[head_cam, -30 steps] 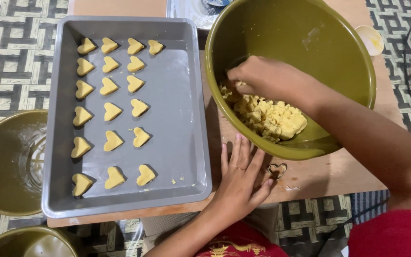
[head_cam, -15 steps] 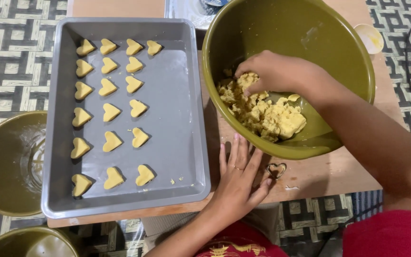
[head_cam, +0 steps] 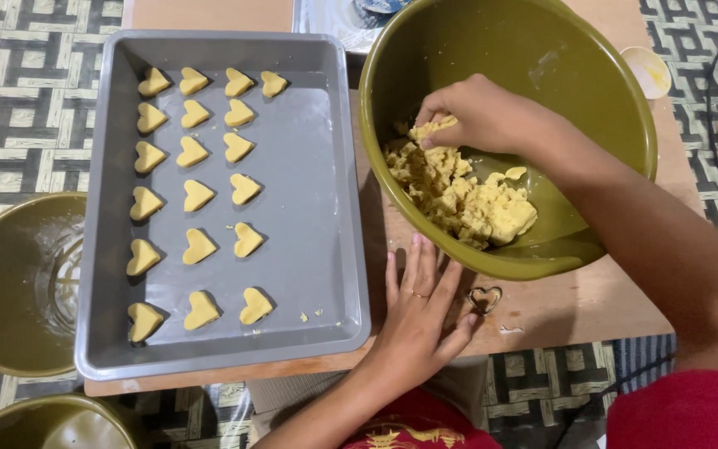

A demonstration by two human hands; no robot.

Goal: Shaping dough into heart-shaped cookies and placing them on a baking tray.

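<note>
A large olive-green bowl [head_cam: 616,100] stands on the wooden table and holds crumbly yellow dough [head_cam: 467,199]. My right hand [head_cam: 483,112] reaches into it from the right, and its fingertips pinch a lump of that dough at the left of the pile. On the table just below the bowl, my left hand [head_cam: 417,320] lies flat with its fingers spread and a ring on one finger. A small heart-shaped metal cutter [head_cam: 484,298] sits beside its thumb. Left of the bowl, a grey baking tray [head_cam: 309,208] carries several heart-shaped dough pieces [head_cam: 197,195] in three columns.
Another olive bowl [head_cam: 9,283] sits on the patterned floor left of the tray, and a third bowl's rim [head_cam: 51,424] shows at the bottom left. A small white cup [head_cam: 646,70] stands at the table's far right. The right half of the tray is bare.
My right hand has shifted inside the bowl from the near left to higher over the dough, now pinching a lump. The dough pile has been stirred about. My left hand stays put.
</note>
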